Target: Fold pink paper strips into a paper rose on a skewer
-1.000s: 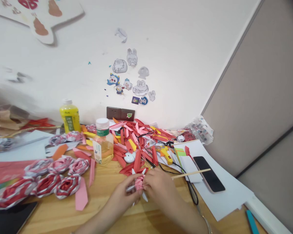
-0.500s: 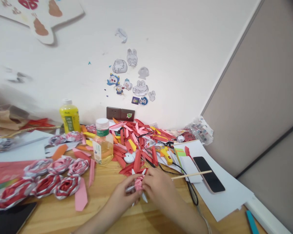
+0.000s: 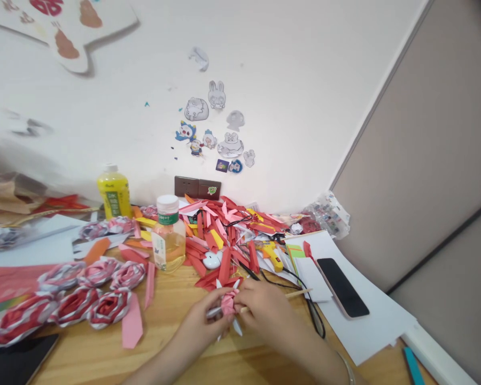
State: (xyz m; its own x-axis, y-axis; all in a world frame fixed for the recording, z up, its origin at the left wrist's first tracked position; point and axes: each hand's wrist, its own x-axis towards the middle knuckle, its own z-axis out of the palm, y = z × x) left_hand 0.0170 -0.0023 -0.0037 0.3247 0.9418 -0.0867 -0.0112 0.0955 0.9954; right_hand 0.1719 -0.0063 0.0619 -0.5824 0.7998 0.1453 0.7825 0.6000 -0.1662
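Observation:
Close to the front of the wooden table (image 3: 172,353), my left hand (image 3: 206,315) is closed round a folded paper flower (image 3: 228,302) with a pink middle and white pointed strips sticking out. My right hand (image 3: 256,305) grips a thin wooden stick (image 3: 299,293); one end pokes out by the flower and the other beyond the back of the hand. Its fingertips are at the flower's right side, partly hiding it. Just behind the hands lie red folded paper strips (image 3: 224,264) and a white earphone case (image 3: 212,260).
Finished-looking paper roses (image 3: 110,307) lie left, beside a pink strip (image 3: 132,321). A clear bottle (image 3: 169,235) and a yellow bottle (image 3: 114,192) stand behind them. Right are a yellow glue gun (image 3: 273,256) with a black cable and a phone (image 3: 342,287) on white paper (image 3: 369,334).
The wooden stick has slid left and down through my right hand, so its near end now shows by the flower. My left hand and the flower have hardly moved.

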